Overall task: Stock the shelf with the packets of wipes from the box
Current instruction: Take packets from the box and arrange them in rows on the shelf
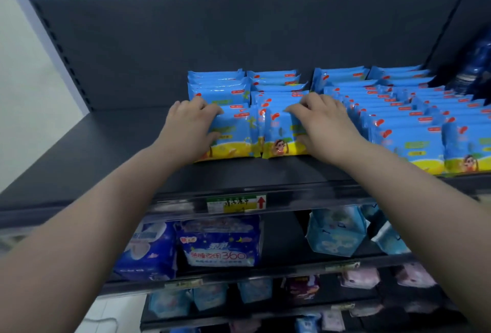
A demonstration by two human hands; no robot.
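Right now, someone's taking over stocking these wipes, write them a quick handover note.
Left hand: grips the front packet of the left row on the top shelf.
Right hand: grips the front packet of the next row.
Done: four rows of blue wipe packets stand on the shelf, the right ones longer.
Left: the shelf's left part is bare. The box is out of view, so the remaining stock is unknown.

dim, bluish | soft blur throughout | wide-angle bending at edges
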